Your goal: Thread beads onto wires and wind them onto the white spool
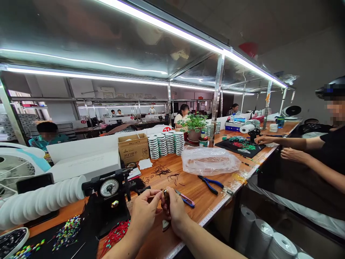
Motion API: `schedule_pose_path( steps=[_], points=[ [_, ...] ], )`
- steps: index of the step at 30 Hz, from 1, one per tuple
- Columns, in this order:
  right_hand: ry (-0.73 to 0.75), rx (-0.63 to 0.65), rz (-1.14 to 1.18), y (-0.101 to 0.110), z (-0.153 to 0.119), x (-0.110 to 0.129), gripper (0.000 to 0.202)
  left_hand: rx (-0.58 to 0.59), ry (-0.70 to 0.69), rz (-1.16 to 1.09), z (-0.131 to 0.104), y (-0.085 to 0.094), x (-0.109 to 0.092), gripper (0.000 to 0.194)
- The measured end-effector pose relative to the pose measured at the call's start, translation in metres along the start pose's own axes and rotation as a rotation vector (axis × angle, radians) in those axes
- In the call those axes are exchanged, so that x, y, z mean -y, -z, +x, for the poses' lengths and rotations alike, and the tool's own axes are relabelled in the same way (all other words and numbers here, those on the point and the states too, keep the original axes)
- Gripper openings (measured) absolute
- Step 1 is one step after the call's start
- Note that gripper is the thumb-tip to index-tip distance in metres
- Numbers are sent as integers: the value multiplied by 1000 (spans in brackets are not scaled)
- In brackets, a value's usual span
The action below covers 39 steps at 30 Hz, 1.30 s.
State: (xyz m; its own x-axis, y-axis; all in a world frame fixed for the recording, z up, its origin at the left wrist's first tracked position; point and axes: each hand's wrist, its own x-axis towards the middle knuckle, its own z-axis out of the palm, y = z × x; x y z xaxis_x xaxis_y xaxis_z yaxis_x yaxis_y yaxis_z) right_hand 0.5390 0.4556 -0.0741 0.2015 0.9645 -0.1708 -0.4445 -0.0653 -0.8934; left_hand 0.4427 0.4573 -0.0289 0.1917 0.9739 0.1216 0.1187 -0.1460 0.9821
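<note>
Small dark bead piece [166, 197] pinched upright between both hands' fingertips, left hand [144, 213] and right hand [176, 212] closed on it, touching, above wooden bench [194, 187], snips [185, 199] just beside, gauge device [109, 187] left.

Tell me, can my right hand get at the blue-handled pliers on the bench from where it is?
Probably yes. The blue-handled pliers lie in the open on the bench, just beyond the right hand, with only the small snips between. But that hand is busy pinching a small dark piece.

Left hand [144, 212], right hand [175, 210] pinch small brown piece [166, 198] together above wooden bench [194, 187]; thread snips [185, 200] just beside
</note>
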Motion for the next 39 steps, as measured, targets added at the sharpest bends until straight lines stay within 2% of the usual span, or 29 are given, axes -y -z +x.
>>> schedule_pose_path(
  steps=[20,24,26,27,29,31,33,35,37,39],
  points=[
    [9,33,-6,2,3,-4,42,-14,-1,-1,0,0,2,31],
    [7,29,12,2,-2,-3,52,-37,18,-10,0,4,-3,34],
    [76,38,-13,8,-3,2,60,-42,36,-41,-4,11,-9,34],
    [150,24,-113,14,-3,7,64,-39,53,-79,-7,14,-12,33],
    [332,-53,-464,31,-1,18,66,-23,128,-192,-16,22,-20,30],
    [452,-166,-844,53,6,28,55,-6,240,-326,-28,28,-25,28],
    [471,-238,-1032,75,14,35,33,16,317,-428,-40,33,-29,31],
    [442,-290,-1171,94,21,38,18,37,328,-489,-51,36,-30,33],
    [416,-330,-1305,106,26,39,16,50,302,-499,-60,40,-29,33],
    [421,-362,-1402,107,25,42,16,61,277,-491,-67,44,-29,32]
  ],
)
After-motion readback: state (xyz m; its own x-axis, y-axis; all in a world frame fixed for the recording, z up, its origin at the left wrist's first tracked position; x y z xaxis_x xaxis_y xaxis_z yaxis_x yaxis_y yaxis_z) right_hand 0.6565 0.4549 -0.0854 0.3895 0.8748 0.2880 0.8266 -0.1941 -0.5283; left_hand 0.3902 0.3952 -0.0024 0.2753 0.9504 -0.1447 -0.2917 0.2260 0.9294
